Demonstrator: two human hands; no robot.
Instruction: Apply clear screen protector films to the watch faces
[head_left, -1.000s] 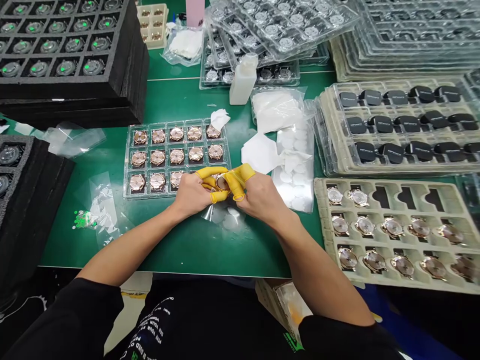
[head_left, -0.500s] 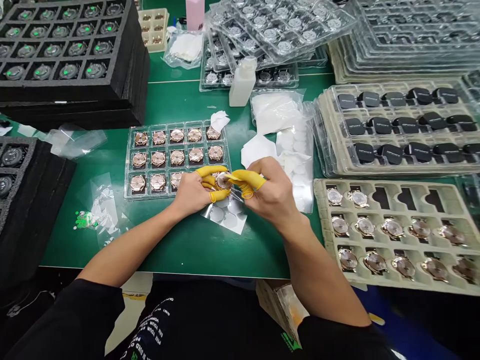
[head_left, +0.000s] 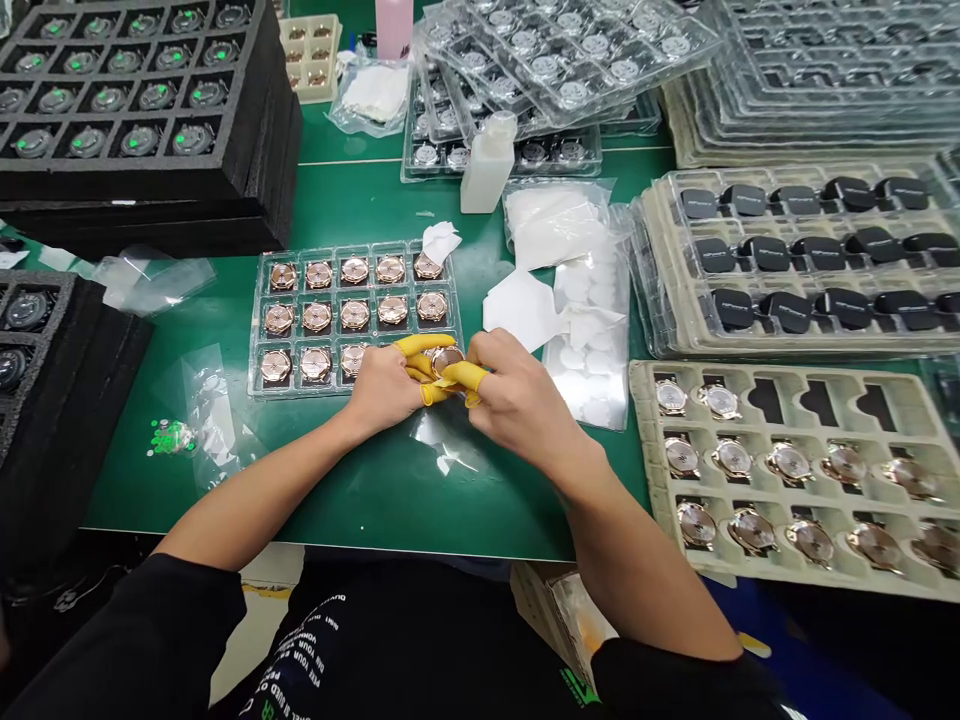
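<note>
My left hand (head_left: 386, 385), with yellow finger cots, is closed around the rim of a rose-gold watch head (head_left: 447, 358), dial facing up. Bent in from the right, my right hand (head_left: 517, 390) has its yellow-covered fingertips pressed together at the watch's near right edge. Whatever they pinch is hidden. Just behind my left hand lies a clear tray (head_left: 294, 340) of similar rose-gold watch heads. A scrap of white paper (head_left: 440, 243) rests on its far right corner. Beneath my hands, a clear film sheet (head_left: 446, 445) catches the light on the green table.
White cloths (head_left: 520, 308) and a sheet of round stickers (head_left: 592, 375) lie right of my hands. A white bottle (head_left: 488, 165) stands behind. Beige watch trays (head_left: 652, 480) are at right, black foam trays (head_left: 259, 150) at left. Green dots (head_left: 171, 437) lie near a plastic scrap.
My right hand has turned and lowered its fingertips to the watch's near edge. Thin metal prongs seen below its fingers are now out of sight. The film sheet's round patches no longer show clearly.
</note>
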